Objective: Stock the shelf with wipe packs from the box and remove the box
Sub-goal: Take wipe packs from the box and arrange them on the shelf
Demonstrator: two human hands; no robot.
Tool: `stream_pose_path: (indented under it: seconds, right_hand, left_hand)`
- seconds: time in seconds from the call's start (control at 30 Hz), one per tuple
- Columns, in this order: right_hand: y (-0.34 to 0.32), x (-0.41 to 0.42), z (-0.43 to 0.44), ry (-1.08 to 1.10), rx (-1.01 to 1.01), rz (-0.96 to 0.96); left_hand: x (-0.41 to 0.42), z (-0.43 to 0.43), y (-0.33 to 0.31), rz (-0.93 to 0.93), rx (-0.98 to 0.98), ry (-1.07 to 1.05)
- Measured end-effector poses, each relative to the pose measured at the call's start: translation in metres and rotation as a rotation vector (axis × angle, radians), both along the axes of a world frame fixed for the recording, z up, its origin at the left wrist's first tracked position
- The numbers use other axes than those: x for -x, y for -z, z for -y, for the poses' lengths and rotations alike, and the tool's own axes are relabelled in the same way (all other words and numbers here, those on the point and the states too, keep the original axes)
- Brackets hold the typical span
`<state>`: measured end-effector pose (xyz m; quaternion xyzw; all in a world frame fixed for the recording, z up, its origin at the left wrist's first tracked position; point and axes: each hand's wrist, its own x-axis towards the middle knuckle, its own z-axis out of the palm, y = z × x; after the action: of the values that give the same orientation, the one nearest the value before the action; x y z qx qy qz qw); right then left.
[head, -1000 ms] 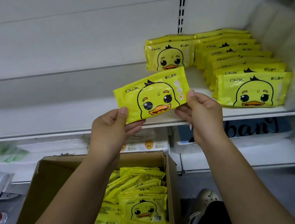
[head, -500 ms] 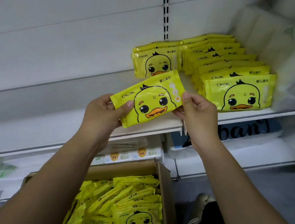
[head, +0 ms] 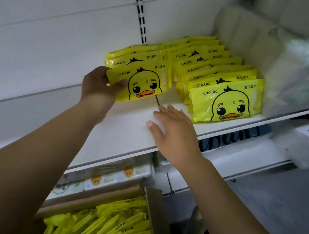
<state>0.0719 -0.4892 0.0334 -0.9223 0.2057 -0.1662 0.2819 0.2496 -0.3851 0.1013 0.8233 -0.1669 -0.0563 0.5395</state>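
My left hand [head: 98,86] grips the left end of a yellow duck wipe pack [head: 144,84], which stands upright on the white shelf [head: 129,125] at the front of a short left row of packs [head: 135,57]. To its right stands a longer row of packs [head: 224,101]. My right hand [head: 173,132] hovers over the shelf's front part with fingers spread and holds nothing. The cardboard box [head: 158,211] sits below, with several yellow packs [head: 110,225] inside.
Bulky white plastic-wrapped goods [head: 294,61] fill the shelf's right end. A slotted upright [head: 141,11] runs up the back panel. The lower shelf holds white packs with duck labels [head: 116,178] and a pack with dark lettering [head: 230,137]. Grey floor [head: 284,204] lies at the lower right.
The pack went from both hands in front of the shelf onto the shelf, in front of the left row. My right hand let go and drew back; my left still holds it.
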Motion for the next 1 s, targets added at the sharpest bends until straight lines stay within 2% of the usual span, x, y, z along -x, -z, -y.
stream_pose_path:
  seconds: [0.1,0.3,0.43,0.53,0.73,0.83,1.0]
  right_hand:
    - [0.005,-0.003,-0.003,-0.007,0.145,-0.048]
    - [0.007,-0.005,-0.005,0.020,0.198,-0.037]
    - [0.007,-0.006,-0.006,0.040,0.209,-0.010]
    - [0.007,-0.006,-0.006,0.038,0.220,-0.012]
    - [-0.003,-0.005,-0.005,-0.017,0.143,-0.116]
    - [-0.010,-0.002,-0.011,-0.033,0.063,-0.146]
    - [-0.020,0.016,-0.041,-0.073,0.031,-0.101]
  left_hand:
    - [-0.019,0.014,0.009,0.100,-0.047,-0.046]
    - [-0.041,0.021,0.025,0.229,-0.134,-0.115]
    - [-0.046,0.020,0.035,0.219,-0.198,-0.132]
    - [-0.044,0.019,0.036,0.155,-0.151,-0.163]
    - [-0.022,0.000,0.025,0.043,-0.070,-0.184]
    - [0.001,-0.029,0.021,0.082,-0.128,-0.108]
    - [0.048,-0.104,0.017,0.162,-0.338,0.026]
